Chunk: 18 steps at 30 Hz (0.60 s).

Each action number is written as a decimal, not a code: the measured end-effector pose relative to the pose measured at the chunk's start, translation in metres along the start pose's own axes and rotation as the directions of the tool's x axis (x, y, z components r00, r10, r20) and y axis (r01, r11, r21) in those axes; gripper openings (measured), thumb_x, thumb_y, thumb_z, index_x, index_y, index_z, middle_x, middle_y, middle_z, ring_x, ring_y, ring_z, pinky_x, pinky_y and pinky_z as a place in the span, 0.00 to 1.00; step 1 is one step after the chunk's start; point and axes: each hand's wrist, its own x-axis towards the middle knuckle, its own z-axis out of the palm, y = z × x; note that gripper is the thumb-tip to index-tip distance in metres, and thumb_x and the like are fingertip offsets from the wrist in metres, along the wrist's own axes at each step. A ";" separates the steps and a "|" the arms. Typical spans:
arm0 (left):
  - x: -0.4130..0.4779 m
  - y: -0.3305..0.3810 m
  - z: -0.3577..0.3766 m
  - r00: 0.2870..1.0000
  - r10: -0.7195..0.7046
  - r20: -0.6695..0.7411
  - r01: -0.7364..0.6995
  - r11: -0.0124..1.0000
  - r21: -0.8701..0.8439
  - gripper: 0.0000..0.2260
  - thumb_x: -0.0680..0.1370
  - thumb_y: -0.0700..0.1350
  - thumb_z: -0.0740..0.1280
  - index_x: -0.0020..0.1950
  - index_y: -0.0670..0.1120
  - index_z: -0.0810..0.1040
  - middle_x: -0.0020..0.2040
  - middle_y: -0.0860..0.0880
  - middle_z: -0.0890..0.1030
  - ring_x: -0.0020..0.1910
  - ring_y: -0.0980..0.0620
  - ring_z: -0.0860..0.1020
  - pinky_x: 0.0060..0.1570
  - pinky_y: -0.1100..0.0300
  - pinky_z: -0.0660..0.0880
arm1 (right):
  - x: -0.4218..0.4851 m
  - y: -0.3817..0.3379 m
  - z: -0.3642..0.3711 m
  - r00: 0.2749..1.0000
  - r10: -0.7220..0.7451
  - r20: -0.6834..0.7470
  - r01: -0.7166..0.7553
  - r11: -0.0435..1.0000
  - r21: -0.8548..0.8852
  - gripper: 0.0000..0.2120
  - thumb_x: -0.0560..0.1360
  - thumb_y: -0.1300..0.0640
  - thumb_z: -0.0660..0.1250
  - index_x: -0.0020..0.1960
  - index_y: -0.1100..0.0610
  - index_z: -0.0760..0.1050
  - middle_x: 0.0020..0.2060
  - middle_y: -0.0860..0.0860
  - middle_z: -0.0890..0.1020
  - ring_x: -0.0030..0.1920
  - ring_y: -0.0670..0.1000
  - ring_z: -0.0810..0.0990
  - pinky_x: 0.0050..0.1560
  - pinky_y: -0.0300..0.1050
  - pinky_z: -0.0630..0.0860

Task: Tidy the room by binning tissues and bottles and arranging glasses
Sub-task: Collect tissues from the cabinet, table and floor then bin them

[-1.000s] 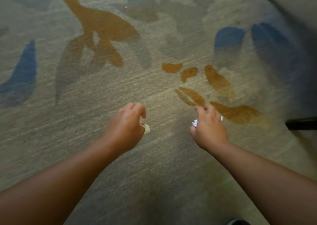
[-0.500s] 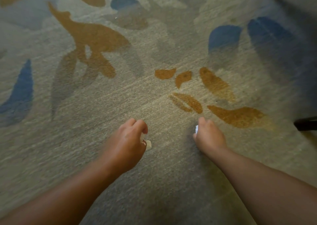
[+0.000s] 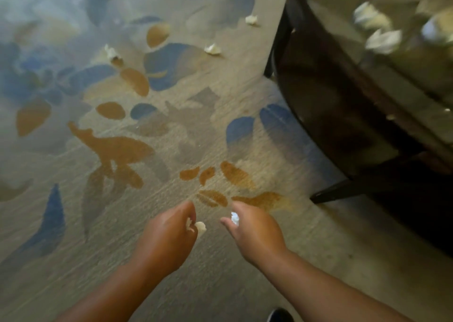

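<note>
My left hand (image 3: 169,236) is closed around a crumpled cream tissue (image 3: 199,226) that pokes out past the fingers. My right hand (image 3: 255,233) grips a small white tissue (image 3: 234,218), only a corner showing by the thumb. Both hands hover low over the patterned carpet (image 3: 122,223). Three more crumpled tissues lie on the carpet farther off: one (image 3: 111,53) at the left, one (image 3: 212,49) in the middle, one (image 3: 252,19) near the table leg. Blurred white tissues (image 3: 382,40) sit on the table top at the upper right.
A dark-framed glass-topped table (image 3: 318,81) fills the right side, its base foot (image 3: 343,190) reaching toward my right hand. The toe of a dark shoe (image 3: 279,315) shows at the bottom edge. Open carpet stretches to the left and ahead.
The view has lifted upward, bringing the table and the far tissues into sight. Both hands stay closed on their tissues, in about the same place over the carpet.
</note>
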 end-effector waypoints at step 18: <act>-0.172 0.181 -0.278 0.987 -0.095 -0.133 0.111 0.987 0.115 0.13 0.75 0.57 0.65 0.37 0.52 0.69 0.36 0.54 0.74 0.37 0.57 0.73 0.39 0.59 0.72 | -0.146 -0.153 -0.307 0.986 -0.149 -0.077 0.158 0.979 0.131 0.20 0.79 0.44 0.54 0.34 0.55 0.68 0.28 0.50 0.69 0.33 0.52 0.73 0.32 0.50 0.62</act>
